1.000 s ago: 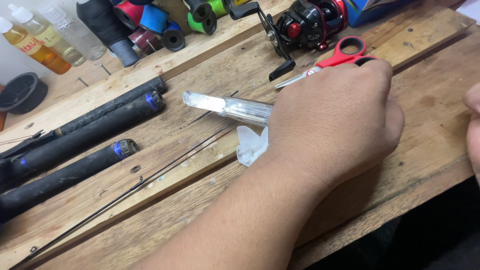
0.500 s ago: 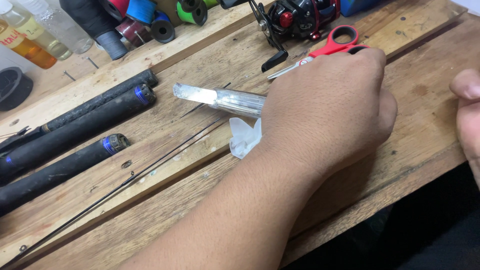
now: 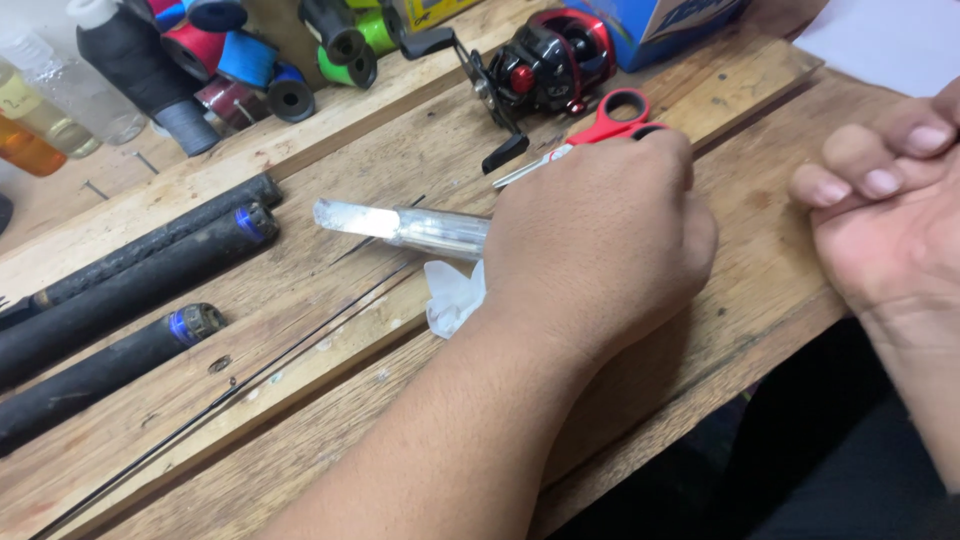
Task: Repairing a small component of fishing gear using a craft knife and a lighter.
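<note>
Two hands: both over the wooden bench.
Left hand: closed around a clear plastic tube, steadying it (white scrap beneath).
Right hand: loosely curled, empty.
Scissors: touching left fingertips.

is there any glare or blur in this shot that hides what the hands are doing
Head view: bright glare whitens the clear plastic tube beside the left hand; the right hand, cut by the frame edge, looks slightly soft; the wooden bench is evenly lit and sharp.
</note>
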